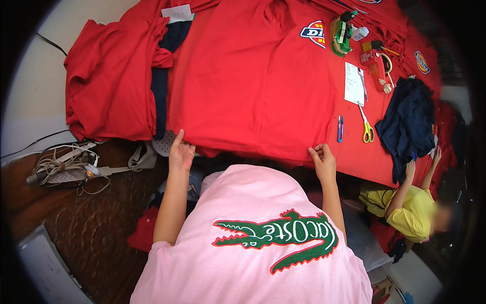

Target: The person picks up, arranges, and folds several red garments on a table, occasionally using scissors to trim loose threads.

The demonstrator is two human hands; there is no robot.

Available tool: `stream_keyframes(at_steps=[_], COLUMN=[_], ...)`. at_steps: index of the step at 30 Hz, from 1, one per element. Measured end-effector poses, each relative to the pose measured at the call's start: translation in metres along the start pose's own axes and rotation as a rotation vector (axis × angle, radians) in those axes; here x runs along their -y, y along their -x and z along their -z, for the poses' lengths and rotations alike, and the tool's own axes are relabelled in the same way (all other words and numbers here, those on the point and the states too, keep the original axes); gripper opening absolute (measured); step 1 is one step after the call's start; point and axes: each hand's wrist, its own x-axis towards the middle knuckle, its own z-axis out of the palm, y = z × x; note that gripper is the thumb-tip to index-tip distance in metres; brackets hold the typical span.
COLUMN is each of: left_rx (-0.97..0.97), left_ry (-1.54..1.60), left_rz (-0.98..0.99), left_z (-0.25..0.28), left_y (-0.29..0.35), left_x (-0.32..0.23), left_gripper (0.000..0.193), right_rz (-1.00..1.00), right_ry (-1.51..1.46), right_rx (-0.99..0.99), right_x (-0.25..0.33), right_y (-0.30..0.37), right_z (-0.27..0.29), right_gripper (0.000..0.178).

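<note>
A red T-shirt (228,86) with a coloured chest emblem lies spread on the table in front of me, its hem toward my body. My left hand (182,154) is at the hem's left corner, palm turned up and fingers bent at the cloth edge. At the right corner, my right hand (323,159) pinches the hem between thumb and fingers. Right of the shirt lie blue thread snips (340,128) and yellow-handled scissors (367,129), apart from my hands. A white paper slip (354,84) is just beyond them.
Piled red garments (114,86) hang over the table's left end. A green tool (342,34), a small white bottle (360,34) and a tape roll (387,63) stand far right. A person in yellow (412,213) handles a navy garment (407,114). Coiled cords (55,164) lie left.
</note>
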Motion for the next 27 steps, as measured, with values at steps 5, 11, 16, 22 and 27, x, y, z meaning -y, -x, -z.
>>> stream_keyframes(at_steps=[5, 11, 16, 22, 27], left_rx=[-0.039, -0.001, -0.091, -0.311, -0.136], left_ry=[0.088, 0.013, -0.185, -0.750, -1.436], left_rz=[-0.067, -0.108, -0.131, -0.156, -0.874], left_z=[0.022, 0.032, 0.067, 0.109, -0.001], left_y=[-0.007, -0.019, 0.001, 0.033, 0.035], left_x=[-0.001, -0.008, -0.037, -0.056, -0.029], left_gripper=[0.026, 0.028, 0.022, 0.029, 0.022], right_rz=[-0.060, 0.018, -0.101, -0.423, 0.097], right_ry=[0.094, -0.081, -0.319, -0.352, 0.329], right_rx=[-0.079, -0.092, 0.049, 0.427, -0.188], right_x=[0.004, -0.003, -0.053, -0.041, 0.022], right_y=[0.003, 0.002, 0.018, 0.051, 0.026], right_z=[-0.006, -0.011, 0.011, 0.027, 0.008], right_gripper=[0.022, 0.021, 0.019, 0.019, 0.020])
